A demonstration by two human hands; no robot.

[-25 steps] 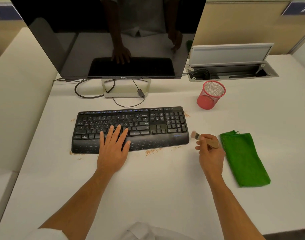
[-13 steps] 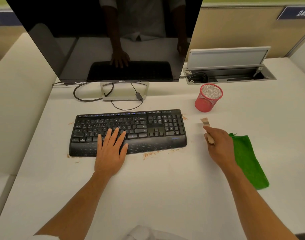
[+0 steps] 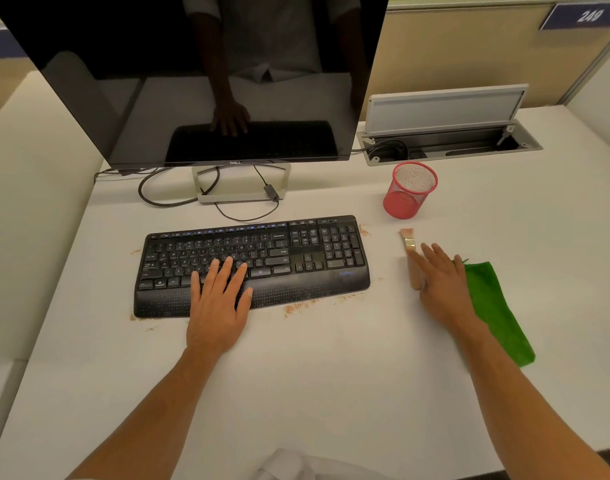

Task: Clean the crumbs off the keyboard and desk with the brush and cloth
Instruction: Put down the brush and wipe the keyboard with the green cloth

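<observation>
A black keyboard lies on the white desk. My left hand rests flat on its keys and palm rest, fingers spread. A small wooden brush lies on the desk right of the keyboard, bristles pointing away from me. My right hand sits beside its handle with the fingers stretched out, not wrapped around it. A green cloth lies just right of that hand, partly under it. Brown crumbs are scattered along the keyboard's front edge and at its corners.
A red mesh pen cup stands behind the brush. The dark monitor on its stand, with cables, is behind the keyboard. An open cable box sits at the back right. A cushioned divider borders the desk's left side.
My right hand carried the brush away from the keyboard's right end, laid it on the desk near the cloth and opened its fingers. My left hand stayed on the keyboard.
</observation>
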